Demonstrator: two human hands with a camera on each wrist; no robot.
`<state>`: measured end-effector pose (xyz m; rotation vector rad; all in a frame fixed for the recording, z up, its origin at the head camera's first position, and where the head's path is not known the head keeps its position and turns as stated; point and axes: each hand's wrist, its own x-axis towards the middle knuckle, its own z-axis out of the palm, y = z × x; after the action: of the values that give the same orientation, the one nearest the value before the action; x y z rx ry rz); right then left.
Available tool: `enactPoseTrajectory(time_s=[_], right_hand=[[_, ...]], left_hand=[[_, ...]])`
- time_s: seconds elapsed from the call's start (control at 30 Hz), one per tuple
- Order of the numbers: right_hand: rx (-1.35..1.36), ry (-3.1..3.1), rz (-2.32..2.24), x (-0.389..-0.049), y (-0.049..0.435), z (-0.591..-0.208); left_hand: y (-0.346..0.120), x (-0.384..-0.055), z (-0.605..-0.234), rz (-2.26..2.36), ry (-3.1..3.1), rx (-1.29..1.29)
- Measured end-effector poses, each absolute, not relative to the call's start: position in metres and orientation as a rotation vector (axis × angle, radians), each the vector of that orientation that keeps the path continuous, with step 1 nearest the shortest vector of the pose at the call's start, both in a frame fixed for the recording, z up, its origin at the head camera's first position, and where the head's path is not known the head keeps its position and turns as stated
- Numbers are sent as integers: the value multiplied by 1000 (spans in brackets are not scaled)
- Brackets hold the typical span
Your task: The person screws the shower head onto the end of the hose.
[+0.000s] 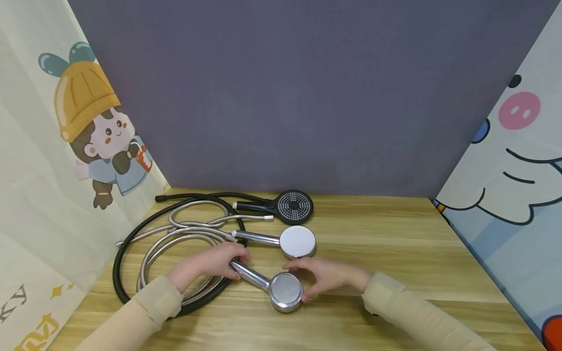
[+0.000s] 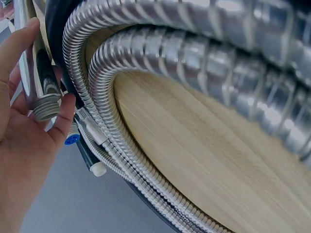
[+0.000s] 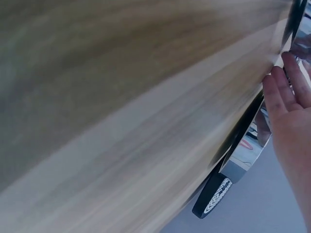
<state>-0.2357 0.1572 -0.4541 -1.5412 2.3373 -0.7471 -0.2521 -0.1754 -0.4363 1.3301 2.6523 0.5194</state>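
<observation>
My left hand [image 1: 219,261] holds the handle of a chrome shower head [image 1: 285,290], its round plate turned up. In the left wrist view, the handle's threaded end [image 2: 47,108] shows between the fingers and thumb. At the right of the round plate, my right hand [image 1: 327,275] is spread in a C shape, its thumb by the rim. The right wrist view shows the right hand's fingers [image 3: 279,97] nearly straight. Behind lie a shower head with a white face [image 1: 297,241] and a black shower head [image 1: 294,207], both with handles pointing left.
Coiled silver metal hoses [image 1: 147,258] and a black hose [image 1: 117,273] lie on the left of the wood-grain table [image 1: 386,243], partly behind my left hand. A grey panel [image 1: 298,97] stands at the back. Printed curtains [image 1: 26,122] hang at the sides.
</observation>
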Motion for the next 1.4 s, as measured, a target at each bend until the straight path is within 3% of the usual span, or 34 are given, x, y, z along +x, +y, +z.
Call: enactPoseTrajectory(time_s=[0.83,1.4], right_hand=[[-1361,2437,-677,-236,160,-455],[-1250,2297,-991,-237,161,-452]], left_hand=[[-174,-247,-424,500,2830,1473],[-169,-238,-411,334,2924,1554]])
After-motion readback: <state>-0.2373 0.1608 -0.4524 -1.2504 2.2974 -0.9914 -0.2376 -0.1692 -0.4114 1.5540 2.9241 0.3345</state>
